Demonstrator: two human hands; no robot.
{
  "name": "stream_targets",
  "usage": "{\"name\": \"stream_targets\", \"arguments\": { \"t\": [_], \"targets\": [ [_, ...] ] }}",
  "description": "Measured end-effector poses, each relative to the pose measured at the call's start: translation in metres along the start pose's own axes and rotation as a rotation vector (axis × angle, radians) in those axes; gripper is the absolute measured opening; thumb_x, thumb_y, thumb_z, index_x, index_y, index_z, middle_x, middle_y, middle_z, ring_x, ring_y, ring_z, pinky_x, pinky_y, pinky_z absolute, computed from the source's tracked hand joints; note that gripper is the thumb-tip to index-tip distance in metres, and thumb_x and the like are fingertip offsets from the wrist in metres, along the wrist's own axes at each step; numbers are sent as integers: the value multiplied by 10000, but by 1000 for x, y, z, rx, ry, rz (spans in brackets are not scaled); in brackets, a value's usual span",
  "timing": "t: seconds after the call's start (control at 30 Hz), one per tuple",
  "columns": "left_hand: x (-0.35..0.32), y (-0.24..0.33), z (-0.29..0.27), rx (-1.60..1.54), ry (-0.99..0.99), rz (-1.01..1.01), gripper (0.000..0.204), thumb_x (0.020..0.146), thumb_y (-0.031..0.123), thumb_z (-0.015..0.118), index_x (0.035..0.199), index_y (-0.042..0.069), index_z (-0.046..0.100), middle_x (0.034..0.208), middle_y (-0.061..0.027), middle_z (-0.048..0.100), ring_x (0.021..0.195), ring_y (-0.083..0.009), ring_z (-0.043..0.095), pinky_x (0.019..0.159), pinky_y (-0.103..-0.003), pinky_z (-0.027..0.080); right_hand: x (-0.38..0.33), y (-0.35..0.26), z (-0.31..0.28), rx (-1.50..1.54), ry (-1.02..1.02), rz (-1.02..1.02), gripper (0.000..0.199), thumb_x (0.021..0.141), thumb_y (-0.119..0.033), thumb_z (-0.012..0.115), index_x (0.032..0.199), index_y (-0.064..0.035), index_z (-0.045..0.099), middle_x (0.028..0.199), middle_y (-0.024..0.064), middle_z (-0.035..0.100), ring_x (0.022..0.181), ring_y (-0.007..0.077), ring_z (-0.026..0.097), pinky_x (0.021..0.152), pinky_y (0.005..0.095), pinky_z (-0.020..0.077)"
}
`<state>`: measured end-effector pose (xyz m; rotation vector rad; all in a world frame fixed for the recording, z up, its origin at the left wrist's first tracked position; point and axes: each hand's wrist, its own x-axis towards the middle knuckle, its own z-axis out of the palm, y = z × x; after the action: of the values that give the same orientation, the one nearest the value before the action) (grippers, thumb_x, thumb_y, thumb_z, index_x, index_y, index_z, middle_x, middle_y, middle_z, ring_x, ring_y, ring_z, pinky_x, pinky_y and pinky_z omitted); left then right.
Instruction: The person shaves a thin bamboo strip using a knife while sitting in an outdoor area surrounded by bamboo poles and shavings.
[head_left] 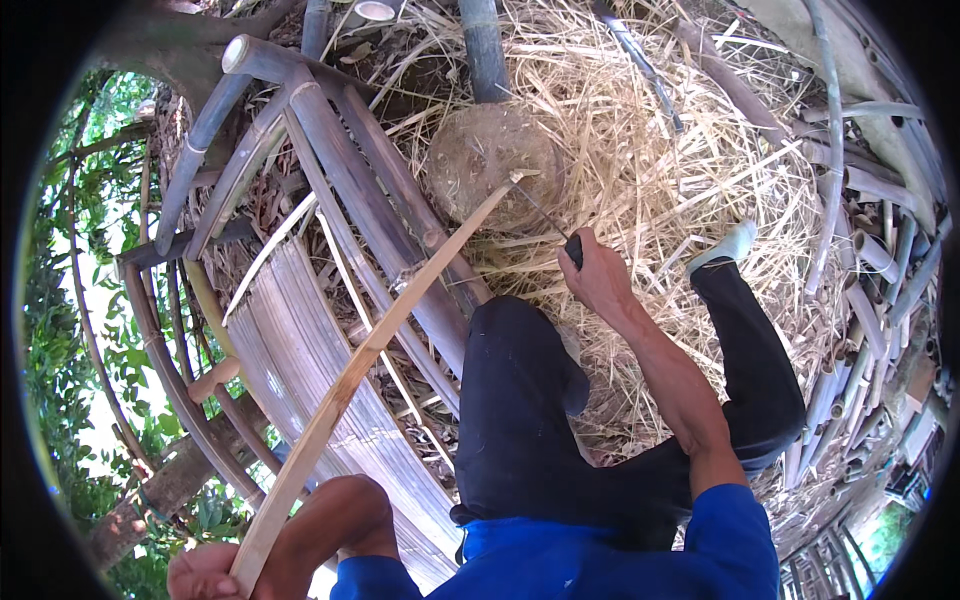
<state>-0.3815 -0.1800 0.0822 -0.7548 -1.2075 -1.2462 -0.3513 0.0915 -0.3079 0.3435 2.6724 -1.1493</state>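
Observation:
A long, pale strip of split bamboo or wood [372, 345] runs slantwise from the lower left up to a round chopping block [470, 150]. Its near end is in my left hand [205, 572], whose fingers are closed around it. My right hand [600, 275] grips the black handle of a knife [545, 215]. The thin blade points up and left, and its tip is at or very near the strip's far end, over the block. Whether blade and strip touch, I cannot tell. Part of the left hand is cut off by the dark rim.
Pale shavings [640, 180] cover the ground around the block. To the left stands a bamboo bench [360, 190] with a slatted surface [300, 310]. Dark bamboo poles [484, 50] lie beyond the block; several cut lengths [875, 255] are piled at right. My bent knee [515, 340] is close below the block.

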Motion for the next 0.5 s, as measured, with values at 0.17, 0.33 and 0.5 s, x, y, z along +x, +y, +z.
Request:
{"name": "stream_targets", "arguments": {
  "t": [0.17,0.33,0.5],
  "targets": [
    [-3,-13,-1,101,-164,117,314,1092,356,390,933,101,484,702,69,423,475,10,476,369,-85,364,7,8,15,3,-31,-16,379,959,-316,627,1095,11,492,720,241,667,604,436,660,549,514,522],
    [-10,-15,-14,37,-344,-57,316,1090,357,404,944,89,487,781,37,468,618,-12,547,484,-158,473,26,23,22,56,7,-42,362,955,-291,648,1105,-2,491,713,234,662,615,432,669,538,504,526],
    [-14,-2,-15,112,-313,-93,312,1090,351,411,930,92,477,765,33,438,547,-54,482,444,-193,415,57,-4,23,239,176,-179,357,923,-233,710,1110,-14,499,750,219,673,601,384,683,506,437,543]
  ]
}}
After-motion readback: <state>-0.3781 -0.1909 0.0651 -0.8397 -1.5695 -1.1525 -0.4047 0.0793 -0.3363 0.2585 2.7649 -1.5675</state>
